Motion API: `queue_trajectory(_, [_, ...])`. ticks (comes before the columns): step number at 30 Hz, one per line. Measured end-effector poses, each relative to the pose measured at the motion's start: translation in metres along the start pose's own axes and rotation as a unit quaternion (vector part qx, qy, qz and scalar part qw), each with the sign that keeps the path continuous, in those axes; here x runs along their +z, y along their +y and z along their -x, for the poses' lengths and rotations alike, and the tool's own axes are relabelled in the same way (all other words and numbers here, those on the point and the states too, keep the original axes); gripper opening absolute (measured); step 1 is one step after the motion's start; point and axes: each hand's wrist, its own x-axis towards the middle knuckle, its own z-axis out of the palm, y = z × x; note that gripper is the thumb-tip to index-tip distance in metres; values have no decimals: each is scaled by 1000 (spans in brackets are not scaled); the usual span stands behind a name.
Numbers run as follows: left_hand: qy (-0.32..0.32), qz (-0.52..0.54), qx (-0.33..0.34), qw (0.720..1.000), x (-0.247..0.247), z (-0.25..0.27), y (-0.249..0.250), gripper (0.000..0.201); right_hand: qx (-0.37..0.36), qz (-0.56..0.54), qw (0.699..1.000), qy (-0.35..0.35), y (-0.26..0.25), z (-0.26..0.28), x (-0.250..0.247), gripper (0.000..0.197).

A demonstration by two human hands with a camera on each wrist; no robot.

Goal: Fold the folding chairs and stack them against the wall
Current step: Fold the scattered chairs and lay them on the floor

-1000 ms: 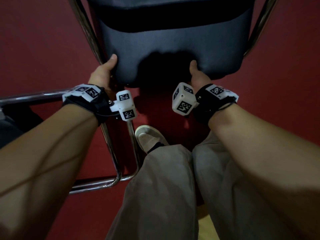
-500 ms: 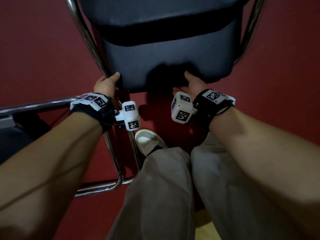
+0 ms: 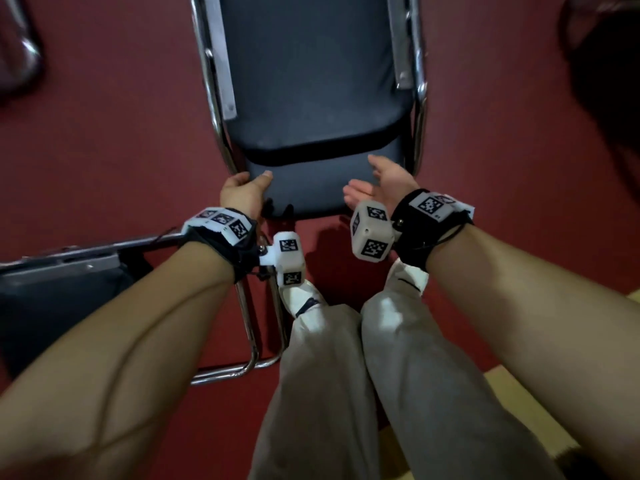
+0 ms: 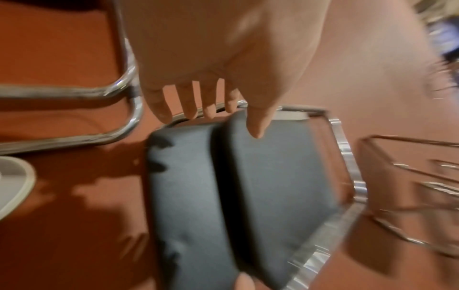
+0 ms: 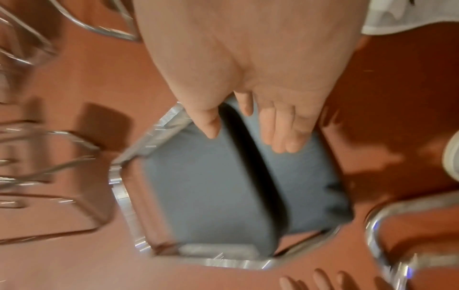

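A folding chair (image 3: 311, 81) with dark padded seat and backrest in a chrome frame stands before me on the red floor, its two pads close together with a narrow dark gap between them. My left hand (image 3: 246, 188) grips the near left corner of the lower pad, thumb on top and fingers round the edge beside the chrome tube. The left wrist view shows the thumb (image 4: 258, 125) on the pad (image 4: 273, 186). My right hand (image 3: 377, 185) is open, palm up, at the pad's near right part. In the right wrist view its straight fingers (image 5: 285, 133) lie against the pad (image 5: 211, 186).
A second chair's chrome leg loop (image 3: 249, 323) and dark seat (image 3: 52, 299) lie at the lower left, close to my legs and white shoes (image 3: 301, 296). More chrome tubing (image 3: 24, 53) shows top left. A dark shape (image 3: 606, 81) fills the top right.
The chair's pads have swung closer together and the chair stands more upright, farther from me. My right hand has let go of the lower edge and opened. The left hand keeps its corner grip.
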Motion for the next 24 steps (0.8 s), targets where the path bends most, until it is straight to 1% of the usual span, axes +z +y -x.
queue_trajectory(2, [-3, 10, 5, 1000, -7, 40, 30, 48, -10, -19, 1000, -9, -18, 48, 6, 27])
queue_trajectory(4, [-6, 32, 17, 999, -20, 93, 64, 45, -27, -27, 999, -18, -34, 109, 12, 25])
queue_trajectory(7, [-30, 59, 40, 997, -43, 183, 119, 39, -50, -25, 998, -30, -54, 208, 17, 20])
queue_trajectory(8, [-38, 64, 50, 996, -55, 216, 138, 40, -60, -21, 997, -36, -59, 245, 17, 16])
queue_trajectory(9, [-44, 66, 57, 995, -64, 244, 153, 41, -74, -23, 996, -42, -62, 277, 17, 17])
queue_trajectory(11, [-54, 76, 86, 992, -83, 301, 189, 40, -101, -26, 993, -48, -71, 342, 18, 23])
queue_trajectory(13, [-65, 96, 126, 985, -100, 354, 222, 38, -128, -39, 989, -57, -78, 404, 19, 21])
queue_trajectory(15, [-87, 111, 161, 977, -115, 402, 247, 32, -168, -51, 981, -83, -82, 464, 20, 17])
queue_trajectory(18, [-121, 127, 202, 963, -134, 462, 272, 19, -213, -73, 969, -99, -81, 532, 18, 17])
queue_trajectory(20, [-149, 137, 222, 954, -146, 500, 284, 12, -245, -99, 959, -106, -76, 569, 14, 22])
queue_trajectory(21, [-158, 137, 228, 951, -151, 515, 288, 8, -250, -111, 956, -110, -72, 584, 11, 24])
queue_trajectory(24, [-203, 140, 251, 936, -164, 568, 300, 7, -272, -129, 946, -123, -60, 628, -2, 16])
